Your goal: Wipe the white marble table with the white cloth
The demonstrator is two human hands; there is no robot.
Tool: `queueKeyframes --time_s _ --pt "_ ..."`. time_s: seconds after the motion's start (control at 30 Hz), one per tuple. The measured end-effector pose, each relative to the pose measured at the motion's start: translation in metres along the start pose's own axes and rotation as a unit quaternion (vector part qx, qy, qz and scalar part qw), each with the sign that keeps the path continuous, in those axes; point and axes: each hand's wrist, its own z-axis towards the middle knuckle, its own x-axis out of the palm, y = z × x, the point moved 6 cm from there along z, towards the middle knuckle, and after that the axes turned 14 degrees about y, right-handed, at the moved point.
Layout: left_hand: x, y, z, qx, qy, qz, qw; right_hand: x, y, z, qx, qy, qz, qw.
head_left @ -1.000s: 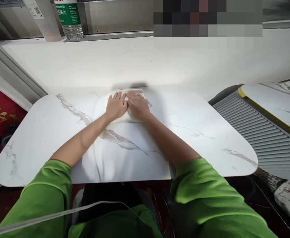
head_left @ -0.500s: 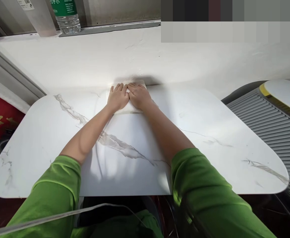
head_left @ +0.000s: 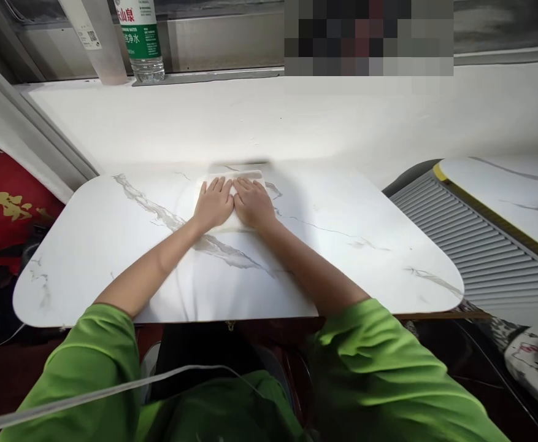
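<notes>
My left hand (head_left: 214, 202) lies flat on a folded white cloth (head_left: 230, 226), its fingers spread and pointing at the wall. Beside it, my right hand (head_left: 254, 201) presses flat on the same cloth, the two thumbs almost touching. Both hands are open and grip nothing; the cloth shows at its far edge and between the wrists. Under it is a white marble-patterned table (head_left: 342, 264) with rounded corners, and a strip of tabletop shows between cloth and wall.
A water bottle (head_left: 144, 46) with a green label and a translucent tall container (head_left: 105, 55) stand on the window ledge. At the right is a grey ribbed panel (head_left: 471, 239) beside another white surface. Red fabric (head_left: 15, 209) hangs at the left. A pale cord (head_left: 112, 390) crosses low in front.
Both hands and the cloth have slid back from the wall toward me, leaving a strip of table behind them. My view has also shifted, showing more of the ledge.
</notes>
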Motion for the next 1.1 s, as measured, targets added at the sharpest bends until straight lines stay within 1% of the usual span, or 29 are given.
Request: queueKeyframes --time_s 0.13,0.23,0.3,0.4,0.47,0.53,0.67,0.73,0.8,0.9,1.1 --pt "0.005 -0.009 -0.048 0.013 -0.013 0.0 1.0 0.005 0.023 -0.045 0.004 -0.003 -0.005 1.0" --pt "0.01 -0.016 -0.086 0.015 0.002 -0.001 1.0 0.009 0.041 -0.079 0.007 0.009 -0.021 1.0" --pt "0.014 -0.021 -0.114 0.017 0.01 0.001 1.0 0.011 0.055 -0.103 -0.007 0.018 -0.034 0.999" --pt "0.018 -0.029 -0.15 0.029 0.007 0.009 1.0 0.012 0.073 -0.135 -0.036 0.025 -0.051 0.998" --pt "0.021 -0.031 -0.166 0.032 0.004 0.009 0.999 0.012 0.082 -0.149 -0.049 0.024 -0.056 0.997" --pt "0.022 -0.032 -0.174 0.028 0.007 0.007 1.0 0.013 0.085 -0.155 -0.057 0.027 -0.056 0.996" --pt "0.023 -0.029 -0.17 0.025 0.019 0.009 0.999 0.014 0.085 -0.149 -0.067 0.032 -0.058 0.996" --pt "0.022 -0.024 -0.162 0.022 0.02 0.009 1.0 0.015 0.083 -0.138 -0.071 0.029 -0.056 0.995" --pt "0.02 -0.014 -0.15 0.012 0.018 0.007 1.0 0.016 0.081 -0.122 -0.074 0.028 -0.05 0.996" --pt "0.014 0.007 -0.123 -0.003 0.014 0.003 1.0 0.018 0.079 -0.087 -0.07 0.028 -0.039 0.996" --pt "0.0 0.054 -0.054 -0.006 0.022 -0.004 1.0 0.02 0.072 -0.007 -0.042 0.043 -0.046 0.997"
